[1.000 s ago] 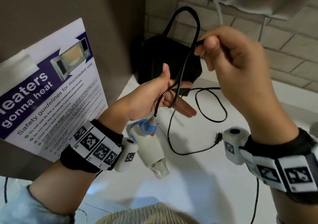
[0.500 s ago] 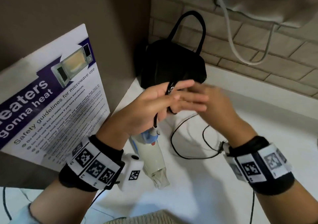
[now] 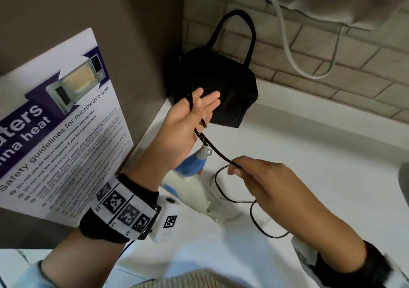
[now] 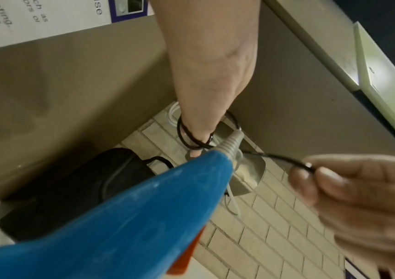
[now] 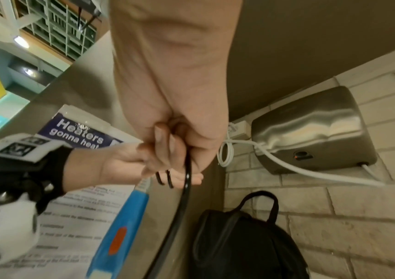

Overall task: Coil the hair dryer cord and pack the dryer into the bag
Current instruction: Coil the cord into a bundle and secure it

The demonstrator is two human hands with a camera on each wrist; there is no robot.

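Observation:
A black cord (image 3: pixel 218 152) is looped round my left hand (image 3: pixel 205 101), which is raised palm-up with straight fingers in front of the black bag (image 3: pixel 223 84). The left wrist view shows several turns of the cord (image 4: pixel 191 139) round the fingers. Lower right, my right hand (image 3: pixel 233 167) pinches the cord, which is taut between the hands. The white hair dryer (image 3: pixel 194 190) with its blue handle (image 4: pixel 132 217) sits under my left wrist. The zipped bag (image 5: pixel 244 241) stands in the corner with its handles up.
Slack cord (image 3: pixel 254 219) curls on the white counter (image 3: pixel 309 177). A microwave safety poster (image 3: pixel 62 121) leans on the left wall. A steel wall unit (image 5: pixel 316 128) with a white cable (image 3: pixel 285 44) hangs on the brick wall above the bag.
My right hand carried the cord from high up over to the left hand, then drew back down and right along it. The left hand now has its fingers spread and raised.

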